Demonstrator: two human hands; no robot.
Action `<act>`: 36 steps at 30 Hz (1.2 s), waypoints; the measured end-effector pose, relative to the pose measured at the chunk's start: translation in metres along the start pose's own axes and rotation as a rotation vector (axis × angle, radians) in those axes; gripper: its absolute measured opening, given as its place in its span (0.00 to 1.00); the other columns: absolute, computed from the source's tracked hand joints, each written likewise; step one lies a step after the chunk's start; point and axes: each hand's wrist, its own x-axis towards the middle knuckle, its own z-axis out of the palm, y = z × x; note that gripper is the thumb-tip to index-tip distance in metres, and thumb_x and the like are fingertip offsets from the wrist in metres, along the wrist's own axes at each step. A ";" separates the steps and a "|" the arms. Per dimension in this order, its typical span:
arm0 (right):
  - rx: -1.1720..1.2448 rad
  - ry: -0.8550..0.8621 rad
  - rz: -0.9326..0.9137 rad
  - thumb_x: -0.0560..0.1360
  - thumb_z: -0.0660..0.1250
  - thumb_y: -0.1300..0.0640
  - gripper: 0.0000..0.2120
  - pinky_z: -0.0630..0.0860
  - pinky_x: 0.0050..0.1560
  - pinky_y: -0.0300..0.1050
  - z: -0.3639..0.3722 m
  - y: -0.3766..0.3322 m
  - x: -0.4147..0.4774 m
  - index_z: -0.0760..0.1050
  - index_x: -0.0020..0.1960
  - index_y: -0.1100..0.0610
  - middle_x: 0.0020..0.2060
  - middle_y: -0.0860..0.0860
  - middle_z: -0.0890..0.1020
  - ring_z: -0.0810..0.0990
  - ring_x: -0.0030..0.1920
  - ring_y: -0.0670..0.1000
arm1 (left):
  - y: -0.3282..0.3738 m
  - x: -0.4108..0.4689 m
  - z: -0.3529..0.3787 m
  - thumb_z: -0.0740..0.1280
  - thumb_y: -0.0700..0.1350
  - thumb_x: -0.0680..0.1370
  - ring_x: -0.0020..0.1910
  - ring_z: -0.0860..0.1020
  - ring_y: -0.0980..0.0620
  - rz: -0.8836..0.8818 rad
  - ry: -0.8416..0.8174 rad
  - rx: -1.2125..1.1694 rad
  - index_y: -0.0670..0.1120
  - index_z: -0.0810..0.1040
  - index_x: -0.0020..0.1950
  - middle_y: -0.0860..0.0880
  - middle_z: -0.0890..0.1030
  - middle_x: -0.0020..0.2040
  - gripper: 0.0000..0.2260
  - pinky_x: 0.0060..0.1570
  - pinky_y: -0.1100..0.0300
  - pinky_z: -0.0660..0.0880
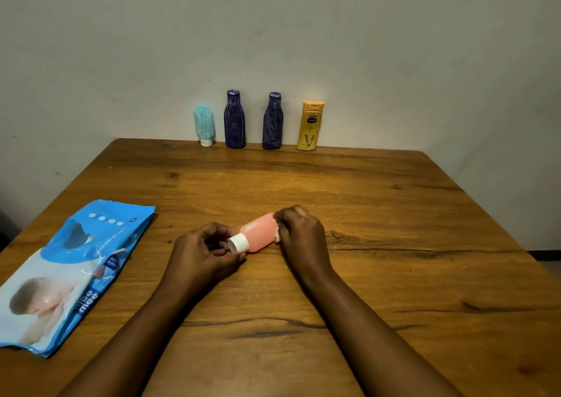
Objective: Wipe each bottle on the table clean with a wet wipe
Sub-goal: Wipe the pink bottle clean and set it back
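Observation:
A small pink bottle [258,233] with a white cap lies on its side, held just above the middle of the wooden table [379,214]. My left hand [206,251] pinches the cap end. My right hand [300,232] grips the bottle's base with a white wet wipe [277,236] pressed against it; only a small edge of the wipe shows. At the far edge, against the wall, stand a light blue tube [204,125] on its white cap, two dark blue bottles [234,120] [272,122] and a yellow bottle [310,126].
A blue pack of baby wipes [69,272] lies flat near the table's left edge. A grey wall rises directly behind the row of bottles. The table's right edge drops off at the right side of the view.

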 end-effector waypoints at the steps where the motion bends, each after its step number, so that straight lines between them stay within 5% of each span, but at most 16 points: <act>1: -0.004 -0.005 -0.034 0.70 0.67 0.67 0.09 0.74 0.43 0.45 0.001 -0.008 -0.003 0.80 0.48 0.59 0.43 0.53 0.81 0.78 0.45 0.53 | 0.000 0.000 0.000 0.81 0.37 0.63 0.46 0.84 0.52 0.004 -0.006 -0.008 0.52 0.82 0.47 0.49 0.84 0.43 0.18 0.48 0.55 0.82; 5: 0.001 -0.088 -0.264 0.71 0.67 0.65 0.10 0.72 0.42 0.43 0.002 -0.037 -0.022 0.79 0.51 0.59 0.46 0.53 0.80 0.76 0.47 0.51 | 0.000 -0.004 -0.002 0.81 0.36 0.63 0.48 0.84 0.51 0.020 -0.006 -0.069 0.51 0.83 0.48 0.49 0.85 0.45 0.18 0.49 0.50 0.83; 11: 0.008 0.020 0.004 0.71 0.66 0.67 0.11 0.66 0.44 0.36 -0.004 -0.007 -0.002 0.81 0.51 0.58 0.46 0.52 0.82 0.78 0.47 0.52 | 0.001 -0.006 0.002 0.81 0.35 0.63 0.49 0.84 0.51 0.064 0.012 -0.073 0.52 0.83 0.50 0.51 0.84 0.48 0.20 0.47 0.49 0.83; 18: 0.019 -0.082 -0.245 0.71 0.66 0.66 0.14 0.75 0.47 0.44 -0.001 -0.041 -0.024 0.78 0.56 0.60 0.51 0.54 0.80 0.76 0.51 0.52 | -0.001 -0.006 0.002 0.80 0.36 0.65 0.49 0.84 0.51 0.071 -0.002 -0.095 0.52 0.82 0.51 0.50 0.84 0.50 0.19 0.47 0.49 0.83; 24: 0.022 0.014 0.097 0.73 0.65 0.67 0.12 0.72 0.47 0.41 -0.004 -0.003 -0.001 0.81 0.53 0.58 0.48 0.53 0.82 0.79 0.48 0.52 | -0.002 -0.003 0.003 0.81 0.35 0.63 0.50 0.84 0.51 0.076 0.008 -0.061 0.52 0.82 0.51 0.51 0.84 0.50 0.21 0.47 0.49 0.83; 31: 0.015 -0.095 -0.236 0.71 0.67 0.67 0.16 0.75 0.49 0.44 0.002 -0.047 -0.026 0.77 0.58 0.60 0.54 0.55 0.80 0.76 0.55 0.52 | 0.001 -0.007 0.003 0.79 0.36 0.66 0.47 0.84 0.51 0.080 0.009 -0.071 0.50 0.82 0.50 0.49 0.84 0.48 0.17 0.46 0.49 0.83; 36: -0.055 -0.026 0.035 0.74 0.63 0.66 0.13 0.73 0.48 0.45 -0.004 -0.008 0.001 0.79 0.56 0.60 0.51 0.55 0.81 0.77 0.51 0.54 | 0.003 -0.006 0.004 0.80 0.35 0.64 0.49 0.83 0.53 0.104 0.015 -0.040 0.50 0.83 0.50 0.52 0.83 0.49 0.19 0.46 0.50 0.83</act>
